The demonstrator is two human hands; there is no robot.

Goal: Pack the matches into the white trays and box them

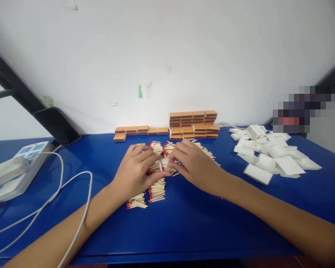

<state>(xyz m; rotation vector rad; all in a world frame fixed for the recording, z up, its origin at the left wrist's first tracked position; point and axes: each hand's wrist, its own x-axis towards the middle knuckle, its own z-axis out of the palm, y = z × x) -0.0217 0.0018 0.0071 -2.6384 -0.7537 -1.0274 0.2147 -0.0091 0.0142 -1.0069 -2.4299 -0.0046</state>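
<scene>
My left hand (138, 169) and my right hand (194, 163) meet over a spread of red-tipped matches (158, 190) on the blue table (184, 223). Between the fingertips of both hands sits a small white inner tray of a matchbox (164, 163), with matches at it. The fingers of both hands are curled and pinched round the tray. Much of the match pile is hidden under my hands.
Orange matchboxes (194, 123) are stacked at the back by the white wall, with a lower row (141, 131) to their left. A heap of white trays (270, 154) lies at the right. A power strip (16, 169), white cables (72, 186) and a dark phone (57, 124) are at the left.
</scene>
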